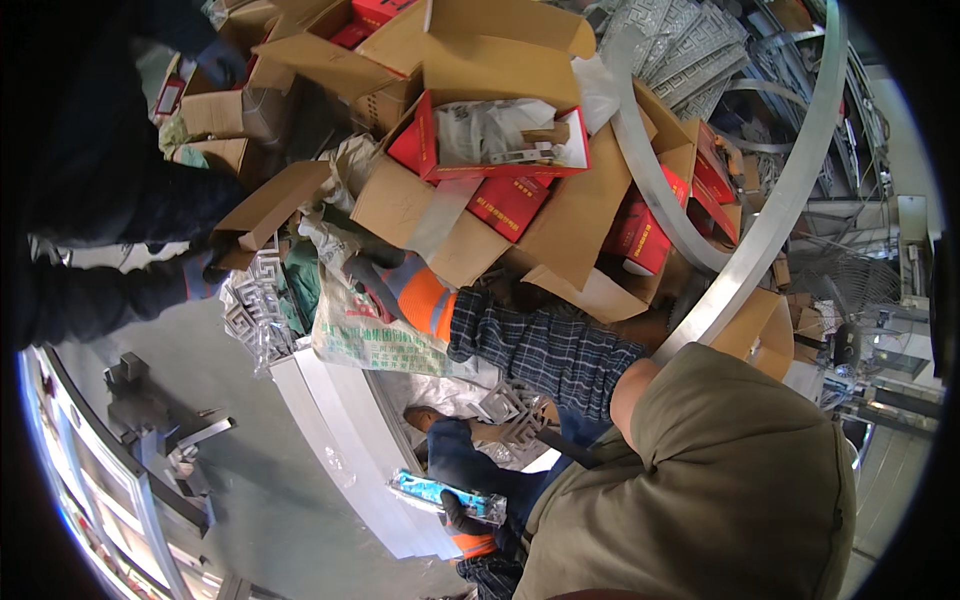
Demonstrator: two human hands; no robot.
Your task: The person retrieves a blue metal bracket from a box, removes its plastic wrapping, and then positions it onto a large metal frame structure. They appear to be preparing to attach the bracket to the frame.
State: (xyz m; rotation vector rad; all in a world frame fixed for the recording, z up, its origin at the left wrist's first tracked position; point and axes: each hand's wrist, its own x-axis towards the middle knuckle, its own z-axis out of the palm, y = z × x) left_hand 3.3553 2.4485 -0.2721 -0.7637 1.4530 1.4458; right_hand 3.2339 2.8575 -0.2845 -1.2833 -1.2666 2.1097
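My left hand [469, 517], in a dark glove with an orange cuff, holds a clear-wrapped packet with bright blue contents [427, 491] above long pale metal profiles [352, 442]. My right hand [382, 281], gloved alike, reaches out to the upper edge of a printed woven sack [390, 341]; whether its fingers grip the sack is unclear. Beyond that hand an open cardboard box [472, 247] holds red boxes, and an open red box [510, 171] with plastic bags and a metal lock part rests on top. Metal fretwork pieces [502, 409] lie near my legs.
At the left, another person's gloved hand [206, 274] is at a cardboard box [277, 202], beside wrapped fretwork [259, 307]. A large curved metal strip [780, 232] arcs across the right. More cartons stand at the top; metal offcuts [206, 433] lie on the floor.
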